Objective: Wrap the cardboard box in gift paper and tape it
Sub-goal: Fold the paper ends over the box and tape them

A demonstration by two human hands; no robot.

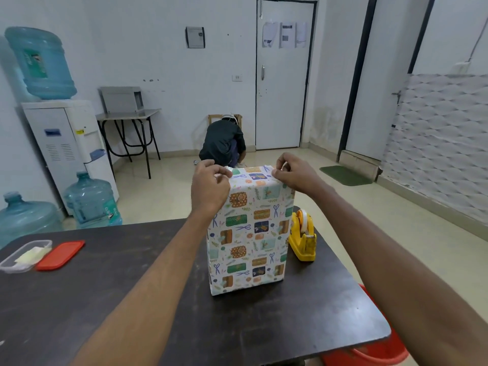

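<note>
A tall cardboard box covered in patterned gift paper (248,233) stands upright on the dark table (105,299). My left hand (210,184) pinches the paper at the box's top left corner. My right hand (293,171) pinches the paper fold at the top right corner. The box's top face is mostly hidden behind both hands. A yellow tape dispenser (303,235) with a roll of clear tape sits just right of the box, touching or nearly touching it.
A clear plastic container (23,256) and its red lid (60,254) lie at the table's left edge. A red bucket (369,352) sits under the table's right corner. Water jugs (89,199), a dispenser and a crouching person (224,143) are beyond the table.
</note>
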